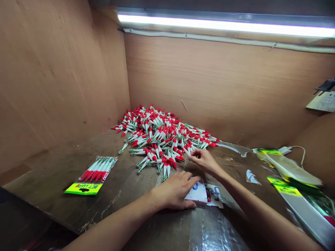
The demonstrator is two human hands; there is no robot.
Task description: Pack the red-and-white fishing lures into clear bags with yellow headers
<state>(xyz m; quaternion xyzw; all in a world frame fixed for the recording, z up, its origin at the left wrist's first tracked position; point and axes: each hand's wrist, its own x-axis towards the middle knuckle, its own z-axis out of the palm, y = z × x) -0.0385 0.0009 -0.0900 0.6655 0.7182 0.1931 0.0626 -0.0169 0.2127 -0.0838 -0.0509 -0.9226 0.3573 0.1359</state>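
The lures are slim, tapered pieces with a red head, a white body and a greenish tail end, and they lie heaped in a loose pile (pixel 162 139) toward the far edge of the tabletop (pixel 125 188), near its far left corner against the plywood walls. There are far too many to count singly; well over a hundred by the look of it.

The right hand (pixel 205 161) reaches to the near right fringe of that pile, its fingers (pixel 193 156) pinched together on one lure (pixel 186 151) at the heap's edge. The left hand (pixel 174 191) lies flat, palm down, nearer the front edge, fingers spread and pressing on a small white card (pixel 196 194) with blue marks; it grips nothing. A second card (pixel 215 196) with blue lettering lies just beside it on the right.

One filled packet (pixel 92 176) sits well apart, toward the left edge: a clear sleeve holding a row of lures, about six, with a yellow-green printed header. At the right edge lies a stack of empty sleeves (pixel 288 167) with the same yellow-green headers, and a second such stack (pixel 303 205) lies nearer the front.
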